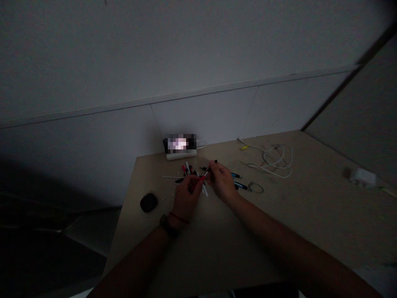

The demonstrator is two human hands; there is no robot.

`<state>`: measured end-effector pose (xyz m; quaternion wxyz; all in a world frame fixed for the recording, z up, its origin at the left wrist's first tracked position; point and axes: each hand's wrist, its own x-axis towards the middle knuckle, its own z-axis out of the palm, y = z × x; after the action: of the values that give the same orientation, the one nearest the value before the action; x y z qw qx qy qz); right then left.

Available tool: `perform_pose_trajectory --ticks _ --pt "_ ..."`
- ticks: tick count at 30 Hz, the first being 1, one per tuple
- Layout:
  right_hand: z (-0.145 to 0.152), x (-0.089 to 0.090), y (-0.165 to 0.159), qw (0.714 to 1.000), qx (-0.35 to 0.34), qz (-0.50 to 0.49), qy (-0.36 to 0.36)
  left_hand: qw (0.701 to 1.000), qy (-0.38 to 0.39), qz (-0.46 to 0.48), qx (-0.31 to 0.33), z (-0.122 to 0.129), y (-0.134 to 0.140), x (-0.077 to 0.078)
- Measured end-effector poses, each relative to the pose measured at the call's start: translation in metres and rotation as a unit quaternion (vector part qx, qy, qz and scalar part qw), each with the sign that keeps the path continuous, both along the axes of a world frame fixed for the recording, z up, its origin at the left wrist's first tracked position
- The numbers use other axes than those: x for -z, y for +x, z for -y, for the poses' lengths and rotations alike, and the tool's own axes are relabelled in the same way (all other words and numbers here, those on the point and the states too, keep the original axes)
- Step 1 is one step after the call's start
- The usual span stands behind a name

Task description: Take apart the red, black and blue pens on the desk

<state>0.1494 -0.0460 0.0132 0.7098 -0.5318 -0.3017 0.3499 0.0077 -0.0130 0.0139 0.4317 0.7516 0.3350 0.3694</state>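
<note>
The left hand (187,193) is closed around a slim red plastic pen barrel (201,179), which slants up and rightward to the right hand (221,181), whose fingers pinch a thin dark-tipped piece (216,161). Around them lie blue-and-black pens (241,186) to the right and a rounded black case (149,203) by the left edge of the pale wooden desk (304,182), which stretches broadly rightward and toward the person.
</note>
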Motion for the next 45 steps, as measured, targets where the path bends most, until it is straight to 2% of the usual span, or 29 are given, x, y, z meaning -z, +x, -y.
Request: perform_pose_trajectory --ticks 4,7,10,18,26,38,45 --pt "0.005 -0.007 -0.004 0.994 -0.025 0.109 -0.009 0.999 -0.004 0.025 0.027 0.0 0.0 0.003" --pt "0.009 -0.013 -0.007 0.977 -0.024 0.208 0.035 0.999 -0.013 0.033 0.022 -0.001 0.0 0.006" --pt "0.011 -0.015 -0.011 0.967 -0.04 0.245 0.06 0.998 -0.032 0.045 0.016 -0.003 0.0 0.008" --pt "0.015 -0.013 -0.015 0.966 -0.043 0.249 0.054 0.995 -0.063 0.07 0.04 -0.002 -0.001 0.006" --pt "0.015 -0.01 -0.015 0.968 -0.025 0.248 0.022 0.995 -0.043 0.079 0.044 -0.001 0.0 0.003" --pt "0.015 -0.005 -0.018 0.989 -0.051 0.138 -0.009 0.993 -0.067 0.091 0.034 0.001 0.002 0.001" --pt "0.016 -0.007 -0.017 0.993 -0.02 0.115 0.006 0.994 -0.052 0.089 0.043 0.0 0.001 0.002"
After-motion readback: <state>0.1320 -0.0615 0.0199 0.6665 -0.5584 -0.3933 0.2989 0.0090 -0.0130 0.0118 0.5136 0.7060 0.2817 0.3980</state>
